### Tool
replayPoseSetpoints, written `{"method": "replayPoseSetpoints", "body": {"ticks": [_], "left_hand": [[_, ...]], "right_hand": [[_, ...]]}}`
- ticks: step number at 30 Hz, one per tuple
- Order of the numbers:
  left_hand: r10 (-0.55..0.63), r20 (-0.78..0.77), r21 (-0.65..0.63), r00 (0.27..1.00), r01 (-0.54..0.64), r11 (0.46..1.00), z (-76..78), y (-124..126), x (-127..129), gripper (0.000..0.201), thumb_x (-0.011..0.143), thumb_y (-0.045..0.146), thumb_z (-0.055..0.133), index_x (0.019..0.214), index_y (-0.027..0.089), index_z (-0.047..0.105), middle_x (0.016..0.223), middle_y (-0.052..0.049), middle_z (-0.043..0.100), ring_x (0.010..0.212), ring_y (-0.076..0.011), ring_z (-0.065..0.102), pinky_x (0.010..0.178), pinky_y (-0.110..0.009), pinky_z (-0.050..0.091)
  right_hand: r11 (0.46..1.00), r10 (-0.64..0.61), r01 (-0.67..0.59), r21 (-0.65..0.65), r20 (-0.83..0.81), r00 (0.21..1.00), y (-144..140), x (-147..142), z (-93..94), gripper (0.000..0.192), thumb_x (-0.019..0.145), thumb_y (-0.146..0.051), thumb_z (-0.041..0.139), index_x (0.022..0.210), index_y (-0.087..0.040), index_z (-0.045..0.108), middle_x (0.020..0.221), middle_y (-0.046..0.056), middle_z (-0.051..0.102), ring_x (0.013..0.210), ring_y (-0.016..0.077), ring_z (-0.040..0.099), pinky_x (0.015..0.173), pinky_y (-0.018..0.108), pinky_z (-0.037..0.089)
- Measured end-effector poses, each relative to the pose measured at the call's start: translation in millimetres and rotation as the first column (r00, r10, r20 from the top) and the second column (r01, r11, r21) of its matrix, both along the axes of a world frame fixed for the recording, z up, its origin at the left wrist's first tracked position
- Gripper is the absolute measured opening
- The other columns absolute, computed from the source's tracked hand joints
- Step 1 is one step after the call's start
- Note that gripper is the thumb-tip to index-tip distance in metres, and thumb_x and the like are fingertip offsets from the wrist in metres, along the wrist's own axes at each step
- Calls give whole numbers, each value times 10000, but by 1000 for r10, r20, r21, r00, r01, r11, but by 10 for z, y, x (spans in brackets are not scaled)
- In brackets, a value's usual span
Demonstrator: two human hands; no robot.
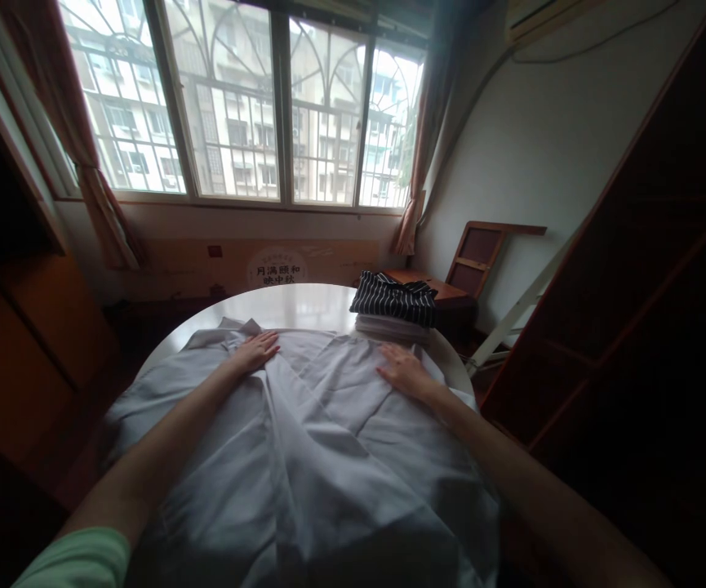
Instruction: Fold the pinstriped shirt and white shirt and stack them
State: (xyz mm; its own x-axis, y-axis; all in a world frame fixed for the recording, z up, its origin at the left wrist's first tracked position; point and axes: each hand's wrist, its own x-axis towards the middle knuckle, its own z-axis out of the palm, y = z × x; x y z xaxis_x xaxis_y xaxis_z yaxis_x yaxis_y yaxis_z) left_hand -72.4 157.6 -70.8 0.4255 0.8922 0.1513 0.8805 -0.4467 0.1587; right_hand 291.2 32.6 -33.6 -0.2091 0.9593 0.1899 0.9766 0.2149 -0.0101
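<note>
White garment point(321, 433) lies spread over the round table point(291, 306), hanging off the near edge toward us. Our left hand point(255, 351) and right hand point(405, 371) both press flat on it, fingers open, gripping nothing. We judge 2 risks: the overhanging cloth could drag the garment off the glossy top, and a wide sweep right could topple the folded stack point(395, 309) just beside.
</note>
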Motion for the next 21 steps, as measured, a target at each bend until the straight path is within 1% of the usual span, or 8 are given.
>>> {"method": "replayPoseSetpoints", "body": {"ticks": [5, 9, 11, 13, 15, 17, 19, 21], "left_hand": [[-45, 18, 200, 999, 41, 979, 118, 107, 43, 398, 849, 290, 323, 1185, 144, 479, 1297, -100, 437, 1215, -202, 354, 1012, -328, 258], [193, 120, 322, 974, -222, 920, 222, -112, 17, 346, 833, 267, 326, 1064, 125, 540, 1108, -147, 552, 1052, -255, 487, 876, -355, 379], [384, 144, 247, 912, -409, 878, 280, -251, -53, 380, 827, 376, 334, 969, 119, 576, 989, -166, 593, 940, -287, 543, 772, -370, 418], [470, 90, 93, 878, -477, 874, 337, -380, -144, 472, 793, 521, 342, 811, 135, 612, 849, -154, 624, 855, -299, 572, 704, -361, 423], [451, 40, -75, 892, -447, 891, 378, -493, -221, 544, 743, 625, 345, 625, 158, 599, 696, -123, 621, 777, -289, 587, 657, -339, 415], [402, 79, -222, 912, -377, 899, 391, -587, -247, 559, 709, 656, 375, 500, 168, 550, 550, -86, 576, 639, -248, 584, 579, -304, 398], [390, 238, -351, 890, -295, 889, 376, -650, -209, 505, 681, 619, 458, 467, 166, 518, 449, -43, 513, 470, -183, 523, 472, -265, 355], [410, 474, -461, 780, -177, 870, 345, -673, -117, 363, 641, 482, 581, 495, 156, 518, 409, -4, 472, 370, -124, 436, 391, -228, 293]], "right_hand": [[992, 48, -48, -115, -7, 999, 331, 122, -210, 481, 905, -357, 247, 1320, -129, 333, 1390, 99, 302, 1277, 216, 250, 1021, 366, 222], [992, 50, -49, -114, 9, 999, 331, 28, -41, 409, 875, -324, 354, 1204, -115, 478, 1261, 136, 472, 1177, 225, 398, 965, 331, 286], [997, 25, -26, -67, -12, 1000, 224, -98, 81, 335, 848, -311, 415, 1056, -101, 573, 1123, 142, 568, 1057, 228, 492, 884, 301, 341], [998, 6, -11, -68, -73, 997, 36, -239, 175, 312, 833, -355, 434, 889, -112, 621, 941, 116, 633, 875, 207, 562, 745, 266, 385], [976, 28, -60, -211, -152, 988, -206, -362, 221, 407, 812, -475, 428, 726, -132, 629, 713, 68, 639, 663, 166, 562, 590, 238, 371], [904, 73, -163, -395, -234, 970, -448, -451, 223, 470, 759, -564, 455, 615, -145, 611, 559, 25, 592, 543, 129, 519, 506, 218, 324], [841, 104, -254, -479, -317, 943, -637, -504, 196, 420, 689, -557, 547, 584, -153, 598, 530, -3, 570, 531, 112, 500, 482, 203, 300], [819, 108, -310, -483, -401, 910, -748, -530, 158, 310, 656, -457, 613, 597, -154, 588, 554, -19, 566, 552, 105, 494, 484, 191, 300]]}}
